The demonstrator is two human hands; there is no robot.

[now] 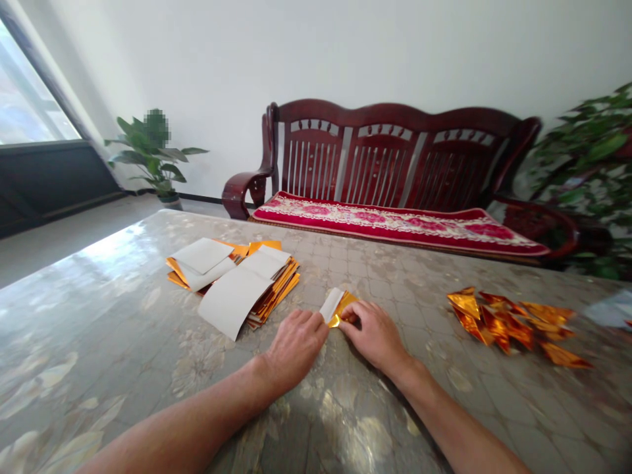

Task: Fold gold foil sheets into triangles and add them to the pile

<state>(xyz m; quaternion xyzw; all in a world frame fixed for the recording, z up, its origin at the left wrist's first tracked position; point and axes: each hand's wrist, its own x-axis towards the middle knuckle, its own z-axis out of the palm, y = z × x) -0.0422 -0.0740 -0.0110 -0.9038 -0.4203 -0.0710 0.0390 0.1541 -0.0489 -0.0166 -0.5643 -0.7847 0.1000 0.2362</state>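
Note:
A small sheet of gold foil paper (332,304), white on one face and partly folded, lies at the middle of the table between my hands. My left hand (300,342) is closed at its near left corner, the fingertips hidden behind the knuckles. With thumb and forefinger, my right hand (371,329) pinches the shiny gold edge on the right. To the left lies a loose stack of gold foil paper sheets (236,296), several with the white side up. Off to the right sits a pile of folded gold foil pieces (511,322).
The table (162,408) has a glossy, floral-patterned cover. A dark red wooden bench (380,164) with a red patterned cushion stands beyond its far edge. Potted plants (160,161) flank the bench. Clear plastic (612,309) lies at the right table edge.

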